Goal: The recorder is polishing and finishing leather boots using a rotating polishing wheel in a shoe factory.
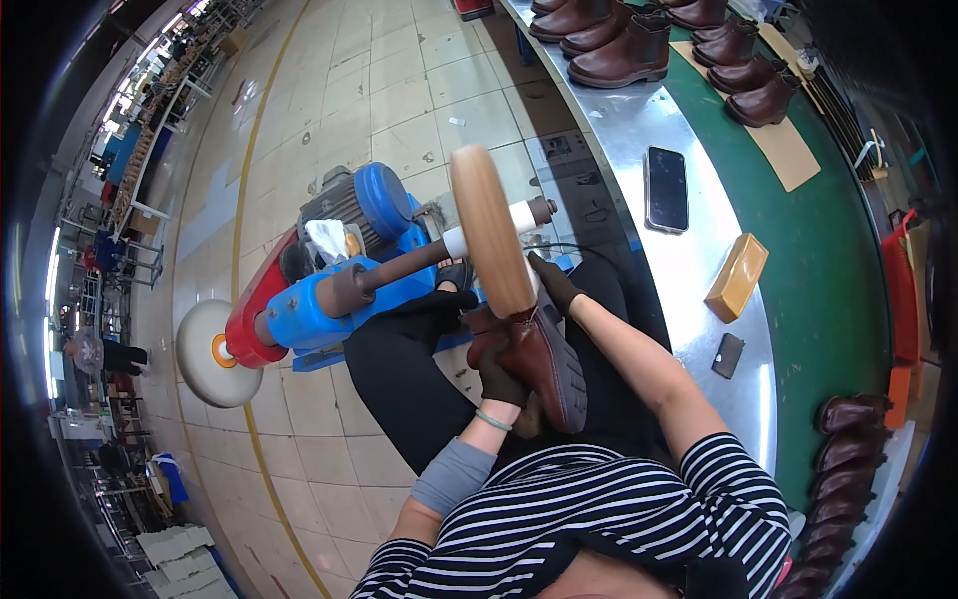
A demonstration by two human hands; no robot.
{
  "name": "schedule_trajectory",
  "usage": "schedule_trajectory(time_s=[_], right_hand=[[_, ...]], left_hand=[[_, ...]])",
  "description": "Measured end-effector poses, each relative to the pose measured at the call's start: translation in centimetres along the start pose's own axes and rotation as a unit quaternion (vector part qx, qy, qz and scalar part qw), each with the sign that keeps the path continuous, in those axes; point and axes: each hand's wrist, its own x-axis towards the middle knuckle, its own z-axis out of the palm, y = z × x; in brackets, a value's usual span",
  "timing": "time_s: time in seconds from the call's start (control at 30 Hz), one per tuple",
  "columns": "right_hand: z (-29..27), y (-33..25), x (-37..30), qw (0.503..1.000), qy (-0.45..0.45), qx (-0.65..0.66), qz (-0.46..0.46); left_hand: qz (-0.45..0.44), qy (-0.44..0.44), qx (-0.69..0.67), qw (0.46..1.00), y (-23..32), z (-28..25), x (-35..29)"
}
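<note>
A dark red-brown ankle boot (pixel 534 354) with a thick black sole is held against the lower edge of a tan buffing wheel (pixel 486 230). The wheel's face looks smeared, as if spinning. My left hand (pixel 499 376), in a dark glove, is closed round the boot's upper, with its sole turned to the right. At the boot's far end is my right hand (pixel 552 283), also gloved and closed on it; its fingertips are partly hidden behind the wheel and boot. The wheel sits on the shaft of a blue and red polishing machine (pixel 319 304).
A round white wheel (pixel 215 354) is on the machine's other end. To the right, a metal-edged table (pixel 689 290) bears a phone (pixel 667 189), a yellow-brown wax block (pixel 736 278), a small dark piece (pixel 728 355) and several brown boots (pixel 621 52). More boots (pixel 843 464) line the lower right.
</note>
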Motion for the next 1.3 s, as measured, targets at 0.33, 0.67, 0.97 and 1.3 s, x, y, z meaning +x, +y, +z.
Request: schedule_trajectory(time_s=[0.33, 0.67, 0.97, 1.3], right_hand=[[-4.7, -2.8, -5.8, 0.933, 0.056, -0.237, -0.265], [-3.9, -8.7, -16.6, 0.981, 0.178, -0.041, -0.064], [3.8, -11.0, -17.4, 0.847, 0.125, -0.433, -0.281], [7.8, -11.0, -16.6, 0.606, 0.085, -0.722, -0.323]], left_hand=[[-0.037, -0.018, 0.121, 0.992, -2.1, 1.0, 1.5], [-0.095, -0.108, -0.046, 0.989, -5.2, 5.6, -0.1], [0.002, 0.001, 0.132, 0.991, -0.9, 4.5, 0.3], [-0.035, -0.217, 0.094, 0.971, -3.4, -2.3, 12.8]])
